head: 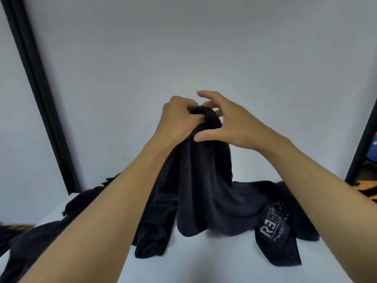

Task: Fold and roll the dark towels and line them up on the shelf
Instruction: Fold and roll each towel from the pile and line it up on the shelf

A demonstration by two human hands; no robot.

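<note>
The left hand [179,119] has a tight grip on the top of 1 towel [204,170], held up over the table [204,262]. The right hand [230,121] is wide, its thumb touching it. Other towels [273,227] lie loose. I see none rolled, so most work is left.

The flat dark towel [273,227] reads "REFR…", apparently "Power…" beneath.
</note>
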